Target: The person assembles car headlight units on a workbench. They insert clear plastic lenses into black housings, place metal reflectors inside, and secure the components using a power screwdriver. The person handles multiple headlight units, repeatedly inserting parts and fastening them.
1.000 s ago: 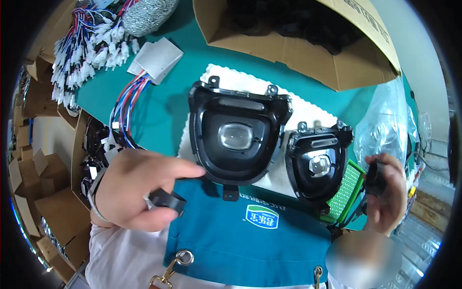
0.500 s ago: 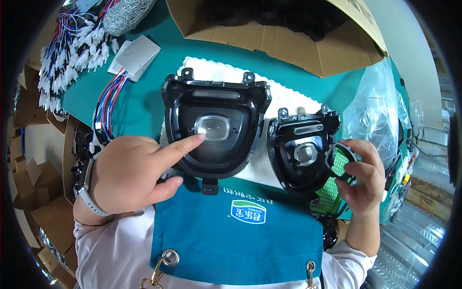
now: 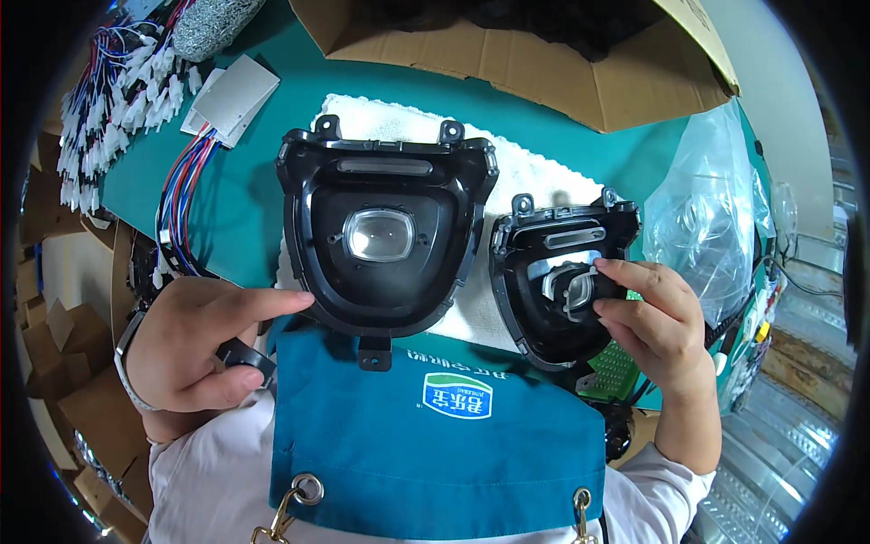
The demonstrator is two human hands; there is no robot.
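A large black lamp housing [image 3: 313,263] with a clear, rounded-square lens [image 3: 381,236] lies on a white cloth [image 3: 353,112]. My left hand [image 3: 186,340] has its index finger stretched to the housing's lower left rim, while its thumb and curled fingers hold a small black part [image 3: 246,358]. To the right lies a smaller black lamp housing [image 3: 533,334]. Above its middle, my right hand [image 3: 660,328] pinches a small grey-rimmed ring piece [image 3: 580,288] between thumb and fingers. That piece partly covers the lens beneath; whether they touch, I cannot tell.
Behind the cloth stands an open cardboard box [image 3: 507,77] with dark things inside. Wire bundles with white connectors [image 3: 136,100] and flat grey pieces [image 3: 237,102] are at the far left. A green circuit board [image 3: 613,372] and clear plastic bag [image 3: 698,199] lie to the right.
My left index finger has drawn back from the large housing's lens to its lower left rim. My right hand has carried the ring piece leftward over the smaller housing.
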